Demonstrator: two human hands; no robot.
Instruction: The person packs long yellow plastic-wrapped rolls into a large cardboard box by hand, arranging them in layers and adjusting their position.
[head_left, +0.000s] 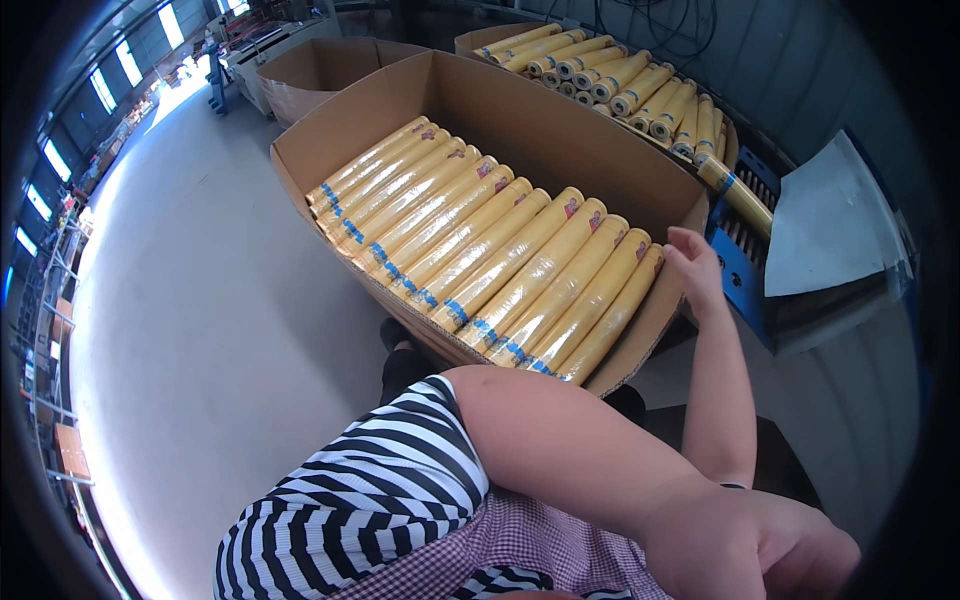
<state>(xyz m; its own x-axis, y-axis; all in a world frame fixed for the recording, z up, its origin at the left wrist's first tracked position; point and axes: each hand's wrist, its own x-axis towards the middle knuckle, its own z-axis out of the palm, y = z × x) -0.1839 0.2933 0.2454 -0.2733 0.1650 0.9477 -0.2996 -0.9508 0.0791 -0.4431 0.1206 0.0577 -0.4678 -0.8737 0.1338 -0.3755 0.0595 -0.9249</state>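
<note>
My right hand (694, 268) is raised at the right wall of a large cardboard box (490, 105), near the end of the last roll. Its fingers are loosely curved, with a gap to the thumb, and nothing shows in them. My left arm reaches across my body to the lower right. There my left hand (795, 550) is bent near my right elbow, its fingers hidden. Several long yellow film-wrapped rolls (500, 265) with blue print lie side by side in the box.
Behind the box, another carton (725, 135) holds stacked yellow rolls (620, 75). A third carton (335, 65) stands back left. At right, a single roll (740, 195) lies on a blue machine frame (738, 285) beside a pale sheet panel (835, 225). Grey floor (220, 270) extends left.
</note>
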